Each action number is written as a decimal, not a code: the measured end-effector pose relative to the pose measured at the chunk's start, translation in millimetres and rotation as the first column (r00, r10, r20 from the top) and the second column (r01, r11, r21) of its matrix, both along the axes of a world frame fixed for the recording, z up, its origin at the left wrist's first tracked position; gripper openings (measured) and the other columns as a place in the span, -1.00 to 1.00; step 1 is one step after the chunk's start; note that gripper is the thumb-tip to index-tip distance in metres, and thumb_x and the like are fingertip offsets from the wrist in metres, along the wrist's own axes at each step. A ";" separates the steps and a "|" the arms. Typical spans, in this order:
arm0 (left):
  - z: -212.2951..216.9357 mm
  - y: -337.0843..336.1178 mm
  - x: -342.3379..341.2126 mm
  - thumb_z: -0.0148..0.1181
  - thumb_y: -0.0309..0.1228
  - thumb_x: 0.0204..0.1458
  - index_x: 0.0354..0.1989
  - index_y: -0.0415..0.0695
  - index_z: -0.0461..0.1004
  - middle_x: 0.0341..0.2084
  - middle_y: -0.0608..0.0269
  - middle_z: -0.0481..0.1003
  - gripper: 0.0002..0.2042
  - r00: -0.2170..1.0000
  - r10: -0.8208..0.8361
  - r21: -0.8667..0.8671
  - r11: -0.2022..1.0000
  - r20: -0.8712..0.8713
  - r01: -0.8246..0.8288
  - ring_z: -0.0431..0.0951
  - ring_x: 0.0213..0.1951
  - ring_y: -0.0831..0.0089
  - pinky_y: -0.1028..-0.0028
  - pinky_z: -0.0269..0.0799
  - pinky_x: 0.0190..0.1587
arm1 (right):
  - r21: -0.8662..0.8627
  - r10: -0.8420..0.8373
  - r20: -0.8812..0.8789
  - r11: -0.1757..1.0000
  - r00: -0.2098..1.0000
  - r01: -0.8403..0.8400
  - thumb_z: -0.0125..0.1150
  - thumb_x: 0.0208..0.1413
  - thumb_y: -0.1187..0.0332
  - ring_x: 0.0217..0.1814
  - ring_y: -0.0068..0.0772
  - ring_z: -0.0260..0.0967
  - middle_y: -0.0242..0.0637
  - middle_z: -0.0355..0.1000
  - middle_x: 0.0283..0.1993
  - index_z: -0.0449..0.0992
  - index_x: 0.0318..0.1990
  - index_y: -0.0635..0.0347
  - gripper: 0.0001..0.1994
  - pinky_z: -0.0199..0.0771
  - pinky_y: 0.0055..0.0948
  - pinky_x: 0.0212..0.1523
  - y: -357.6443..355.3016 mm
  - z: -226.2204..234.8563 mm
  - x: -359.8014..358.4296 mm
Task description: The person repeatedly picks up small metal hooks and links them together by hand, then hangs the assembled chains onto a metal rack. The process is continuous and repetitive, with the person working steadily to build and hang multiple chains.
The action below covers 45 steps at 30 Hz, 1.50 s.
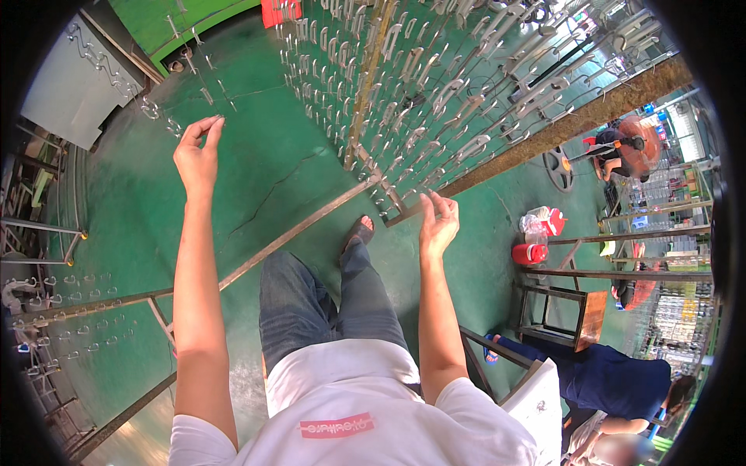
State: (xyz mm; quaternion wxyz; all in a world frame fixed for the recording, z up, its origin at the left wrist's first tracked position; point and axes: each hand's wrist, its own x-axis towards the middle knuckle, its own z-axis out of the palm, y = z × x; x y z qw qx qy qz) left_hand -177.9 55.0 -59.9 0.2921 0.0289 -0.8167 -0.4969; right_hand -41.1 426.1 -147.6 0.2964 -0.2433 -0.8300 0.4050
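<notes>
My left hand (197,155) is raised at the upper left, its thumb and fingertips pinched together. What they hold, if anything, is too small to make out. Just beyond the fingertips hangs a thin wire strand (208,95) with small metal pieces on it. Beside that hand runs a string of metal hooks (149,107). My right hand (440,227) is at the lower end of a large rack, fingers curled toward the thumb. Whatever lies between them cannot be made out. Many shiny U-shaped metal parts (426,66) hang in rows on the rack, beyond my right hand.
A rusty beam (575,120) slants along the rack's right side; a thin rail (295,231) crosses before my legs. A red jug (530,254) stands at right, above a wooden stool (592,320). A person in dark blue (622,380) sits lower right, another (622,155) farther off.
</notes>
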 end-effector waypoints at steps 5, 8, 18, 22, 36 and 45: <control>-2.3 -2.4 -1.9 0.29 -0.38 0.01 -0.28 -0.19 0.61 -0.31 0.28 0.59 -0.84 1.000 0.013 -0.019 1.000 -0.012 -0.013 0.58 -0.26 0.51 0.54 0.43 -0.18 | 0.042 0.008 -0.032 0.999 0.999 -0.007 0.33 0.01 0.25 -0.35 -0.37 0.40 -0.31 0.42 -0.36 0.63 -0.29 0.22 -0.78 0.38 -0.41 -0.29 1.9 -0.9 -1.7; -2.4 -3.2 -1.3 0.29 -0.38 0.01 -0.28 -0.19 0.61 -0.31 0.28 0.59 -0.84 1.000 0.007 -0.009 1.000 -0.016 -0.007 0.58 -0.26 0.50 0.54 0.43 -0.19 | 0.083 0.017 -0.053 0.997 0.998 -0.013 0.32 0.01 0.26 -0.35 -0.33 0.41 -0.31 0.43 -0.36 0.62 -0.32 0.21 -0.80 0.38 -0.39 -0.29 2.2 -1.1 -0.3; 1.3 -2.4 2.0 0.30 -0.39 0.00 -0.28 -0.19 0.61 -0.29 0.28 0.59 -0.84 1.000 0.022 -0.031 0.999 -0.003 -0.023 0.58 -0.26 0.51 0.53 0.44 -0.17 | 0.147 0.055 -0.060 0.988 0.997 -0.046 0.33 0.00 0.27 -0.30 -0.38 0.41 -0.40 0.46 -0.33 0.62 -0.35 0.09 -0.87 0.24 -0.40 -0.20 4.7 3.6 8.0; 2.0 -0.3 3.6 0.29 -0.39 0.01 -0.27 -0.19 0.61 -0.30 0.27 0.59 -0.84 1.000 0.008 0.006 1.000 0.005 -0.008 0.58 -0.28 0.52 0.54 0.46 -0.19 | 0.177 0.106 -0.095 0.980 0.990 -0.088 0.32 0.00 0.30 -0.29 -0.37 0.40 -0.39 0.45 -0.34 0.62 -0.34 0.10 -0.89 0.27 -0.37 -0.19 7.0 4.5 15.3; 10.8 -7.3 12.3 0.26 -0.42 0.05 -0.24 -0.24 0.59 -0.39 0.29 0.60 -0.83 0.988 -0.112 0.059 0.993 0.110 0.106 0.56 -0.31 0.61 0.62 0.44 -0.18 | -0.273 0.701 -0.019 0.682 0.713 -0.678 0.36 -0.08 0.50 -0.36 -0.44 0.39 -0.32 0.43 -0.43 0.59 -0.36 0.28 -0.89 0.35 -0.51 -0.31 -98.3 -34.7 63.6; 23.6 -11.4 19.0 0.21 -0.47 0.07 -0.22 -0.25 0.56 -0.39 0.24 0.62 -0.85 0.936 -0.292 0.218 0.944 0.198 0.248 0.61 -0.32 0.56 0.60 0.48 -0.23 | -0.313 0.806 -0.333 0.396 0.490 -0.863 0.34 -0.03 0.48 -0.40 -0.57 0.31 -0.38 0.43 -0.39 0.59 -0.34 0.26 -0.90 0.28 -0.57 -0.40 -206.7 35.0 -91.4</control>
